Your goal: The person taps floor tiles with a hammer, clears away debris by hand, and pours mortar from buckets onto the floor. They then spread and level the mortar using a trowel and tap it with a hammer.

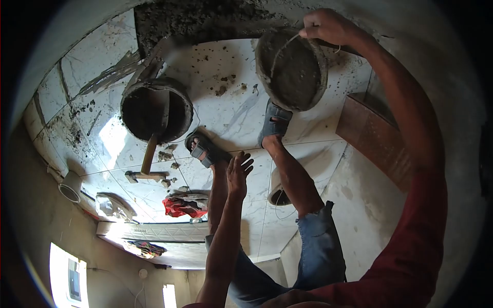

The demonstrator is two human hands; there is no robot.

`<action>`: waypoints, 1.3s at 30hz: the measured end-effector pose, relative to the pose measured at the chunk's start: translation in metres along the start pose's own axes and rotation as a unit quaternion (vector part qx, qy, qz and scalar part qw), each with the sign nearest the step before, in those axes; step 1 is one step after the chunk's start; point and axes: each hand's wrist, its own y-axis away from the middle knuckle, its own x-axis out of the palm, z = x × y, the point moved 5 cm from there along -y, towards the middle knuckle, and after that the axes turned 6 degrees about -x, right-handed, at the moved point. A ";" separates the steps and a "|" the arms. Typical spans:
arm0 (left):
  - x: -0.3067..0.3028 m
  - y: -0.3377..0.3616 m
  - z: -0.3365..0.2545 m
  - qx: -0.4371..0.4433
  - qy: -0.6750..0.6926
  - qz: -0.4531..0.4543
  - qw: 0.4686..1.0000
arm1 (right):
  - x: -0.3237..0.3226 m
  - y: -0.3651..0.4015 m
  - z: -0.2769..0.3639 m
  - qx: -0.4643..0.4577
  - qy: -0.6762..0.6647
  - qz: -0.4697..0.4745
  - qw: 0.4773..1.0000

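Grey mix [295, 74] sits in the bucket [323, 77] near the top, right of the middle. The right hand [328, 26], the nearer one, holds its thin handle [280, 52]. The left hand [238, 174] is empty and spread; the bucket lies up and right of it.

Left bucket [125, 110] has trowel [149, 154] in it, right bucket [260, 64] holds mortar [295, 77], loose mix [195, 20] beyond both, hammer [149, 176] and rag [184, 206] on tiles [213, 61] this side of left bucket.
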 end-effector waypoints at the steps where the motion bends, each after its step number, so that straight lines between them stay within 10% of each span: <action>1: 0.000 -0.003 -0.001 -0.001 -0.001 0.002 1.000 | -0.006 -0.002 0.001 0.005 0.009 0.000 1.000; 11: 0.018 -0.035 -0.033 0.003 0.031 0.015 0.999 | -0.056 -0.020 0.044 -0.102 0.078 -0.148 0.981; 15: 0.036 -0.057 -0.062 0.037 0.064 0.035 0.997 | -0.030 -0.027 0.034 0.048 0.123 -0.039 0.991; 23: 0.076 -0.115 -0.123 0.120 0.002 0.046 0.992 | 0.011 -0.017 0.003 -0.018 0.119 -0.323 0.939; 39: 0.222 -0.223 -0.181 0.199 -0.057 0.103 0.973 | 0.088 0.069 -0.204 0.154 -0.158 -0.431 0.875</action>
